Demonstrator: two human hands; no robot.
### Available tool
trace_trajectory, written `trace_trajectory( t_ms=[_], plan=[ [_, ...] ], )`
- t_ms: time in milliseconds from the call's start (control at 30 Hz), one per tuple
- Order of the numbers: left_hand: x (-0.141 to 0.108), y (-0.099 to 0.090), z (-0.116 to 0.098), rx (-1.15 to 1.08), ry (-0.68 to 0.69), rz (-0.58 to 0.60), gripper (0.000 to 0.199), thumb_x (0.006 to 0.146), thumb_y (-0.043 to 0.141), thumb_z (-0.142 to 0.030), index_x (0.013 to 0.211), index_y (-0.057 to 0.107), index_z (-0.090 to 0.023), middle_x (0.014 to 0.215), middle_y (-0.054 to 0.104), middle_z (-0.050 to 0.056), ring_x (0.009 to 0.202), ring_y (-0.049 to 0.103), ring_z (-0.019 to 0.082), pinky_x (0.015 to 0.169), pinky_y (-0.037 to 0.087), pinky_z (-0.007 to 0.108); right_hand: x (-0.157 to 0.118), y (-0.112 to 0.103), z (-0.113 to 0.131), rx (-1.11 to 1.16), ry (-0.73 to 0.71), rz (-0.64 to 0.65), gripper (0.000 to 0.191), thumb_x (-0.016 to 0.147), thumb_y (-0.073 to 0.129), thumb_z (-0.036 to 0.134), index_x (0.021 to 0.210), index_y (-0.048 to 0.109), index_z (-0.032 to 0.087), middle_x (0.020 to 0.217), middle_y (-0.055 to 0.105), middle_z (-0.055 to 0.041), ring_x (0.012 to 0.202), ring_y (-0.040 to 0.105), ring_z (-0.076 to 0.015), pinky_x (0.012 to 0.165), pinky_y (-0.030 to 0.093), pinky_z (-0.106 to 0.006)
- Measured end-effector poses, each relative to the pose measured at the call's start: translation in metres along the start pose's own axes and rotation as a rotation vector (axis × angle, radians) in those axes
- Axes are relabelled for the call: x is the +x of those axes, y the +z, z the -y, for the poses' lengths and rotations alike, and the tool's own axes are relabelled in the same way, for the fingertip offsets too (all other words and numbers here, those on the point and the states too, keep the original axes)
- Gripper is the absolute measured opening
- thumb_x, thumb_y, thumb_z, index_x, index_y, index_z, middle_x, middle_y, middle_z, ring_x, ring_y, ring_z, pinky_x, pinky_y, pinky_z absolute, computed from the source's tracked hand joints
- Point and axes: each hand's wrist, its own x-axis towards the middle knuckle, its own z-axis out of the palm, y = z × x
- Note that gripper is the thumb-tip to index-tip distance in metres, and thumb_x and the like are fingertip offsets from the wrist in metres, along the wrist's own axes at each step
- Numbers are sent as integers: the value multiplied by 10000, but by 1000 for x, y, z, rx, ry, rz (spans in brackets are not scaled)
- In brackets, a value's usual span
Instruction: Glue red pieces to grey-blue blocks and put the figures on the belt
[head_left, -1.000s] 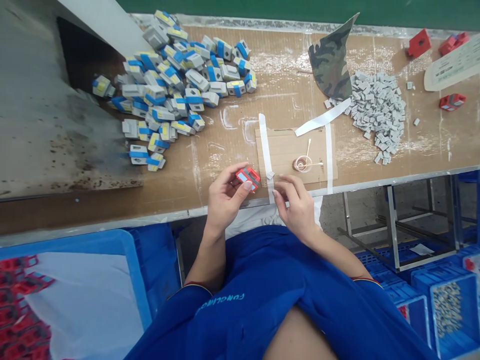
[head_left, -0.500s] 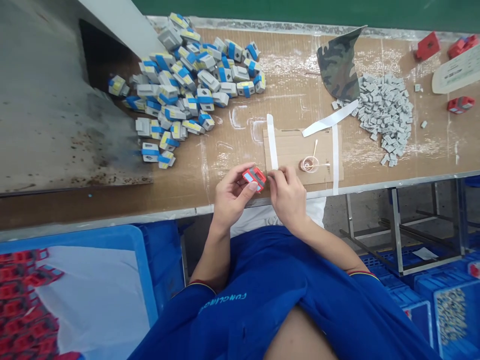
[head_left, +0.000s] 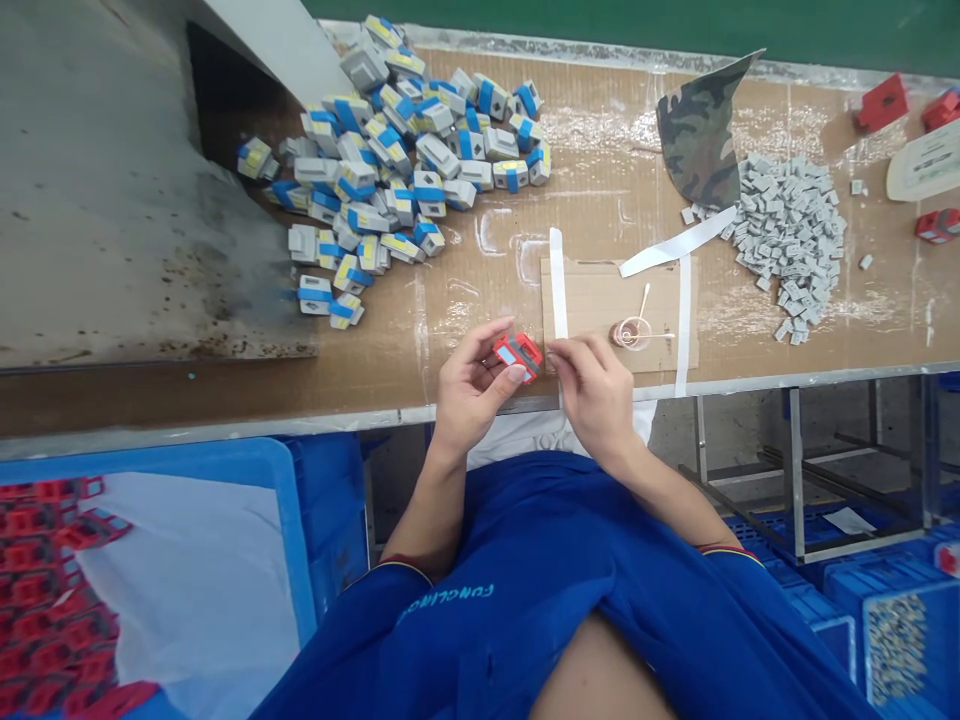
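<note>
My left hand (head_left: 469, 392) is closed round a small red toy-like piece (head_left: 519, 356) with grey and pale blue parts, over the table's front edge. Just right of it, my right hand (head_left: 596, 390) has its thumb and forefinger pinched together; what they hold, if anything, is too small to make out. Beyond my right hand lies a cardboard sheet (head_left: 592, 290) with white tape strips, carrying a small round cup (head_left: 630, 334) and cotton swabs (head_left: 644, 300).
Grey, blue and yellow pieces (head_left: 427, 185) are heaped at the back left, small grey parts (head_left: 791, 235) at the right beside a camouflage cloth (head_left: 701, 140). A blue tray (head_left: 289, 500) with red pieces stands lower left. A metal sheet (head_left: 112, 200) covers the far left.
The view has shifted slightly, so the table items appear further right. My right hand's pinched fingertips are slightly further from the red piece, which stays in my left hand.
</note>
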Motion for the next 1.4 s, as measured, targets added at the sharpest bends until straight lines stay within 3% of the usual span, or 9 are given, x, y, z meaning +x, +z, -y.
trace_trajectory(
  t_ms=[67, 167, 267, 467, 733, 1033, 1167, 1400],
  plan=[
    [0, 1, 0, -15, -4, 14, 524, 867, 909, -395, 1324, 733, -209, 1179, 841, 99, 1003, 829, 200, 816, 675, 251, -1, -9, 6, 143, 20, -48, 180, 1076, 596, 224, 1084, 774, 250, 1004, 767, -55, 923, 744, -190, 827, 634, -324],
    [0, 0, -2, -19, -23, 51, 495, 859, 916, -404, 1280, 759, -197, 1110, 847, 94, 998, 831, 210, 863, 680, 282, -2, -18, 14, 338, 73, -11, 132, 1042, 668, 226, 1081, 790, 258, 981, 775, -32, 894, 752, -166, 765, 645, -290],
    [0, -1, -2, -32, -31, 66, 499, 836, 935, -406, 1270, 780, -214, 1113, 836, 81, 1011, 824, 216, 871, 679, 295, -1, -17, 17, 440, 146, 48, 133, 1036, 680, 258, 1084, 803, 256, 998, 784, -36, 891, 760, -164, 753, 661, -291],
    [-1, -2, -2, -53, -37, 112, 521, 822, 950, -390, 1301, 786, -269, 1147, 816, 60, 1035, 809, 216, 895, 674, 312, 0, -10, 14, 555, 230, 46, 143, 1017, 711, 318, 1121, 773, 243, 1021, 815, -43, 891, 790, -169, 789, 689, -310],
    [-2, -2, -3, -73, -92, 126, 536, 803, 961, -408, 1283, 788, -242, 1160, 836, 84, 1034, 820, 224, 883, 681, 309, 5, -16, 13, 488, 203, 46, 45, 990, 739, 267, 977, 756, 227, 941, 821, -22, 831, 789, -161, 779, 665, -301],
    [-4, 1, 1, -35, -55, 33, 497, 786, 968, -443, 1214, 818, -239, 1119, 846, 78, 1010, 818, 214, 923, 681, 315, -1, 1, 16, 356, 94, -69, 125, 1038, 650, 235, 920, 690, 238, 823, 691, 5, 740, 658, -146, 677, 550, -278],
    [-4, 0, 2, -26, -8, 50, 444, 808, 956, -399, 1200, 830, -235, 1085, 854, 66, 969, 817, 195, 881, 679, 282, -4, 4, 15, 260, 42, -47, 159, 1043, 631, 207, 890, 663, 240, 788, 621, 18, 717, 597, -144, 664, 506, -281],
    [-4, -3, 3, -28, 12, 71, 427, 816, 952, -335, 1218, 836, -253, 1108, 856, 67, 981, 816, 196, 879, 673, 278, -5, 6, 15, 330, 41, -69, 193, 1032, 623, 151, 857, 659, 226, 782, 590, 15, 727, 583, -139, 676, 488, -278]
  ],
)
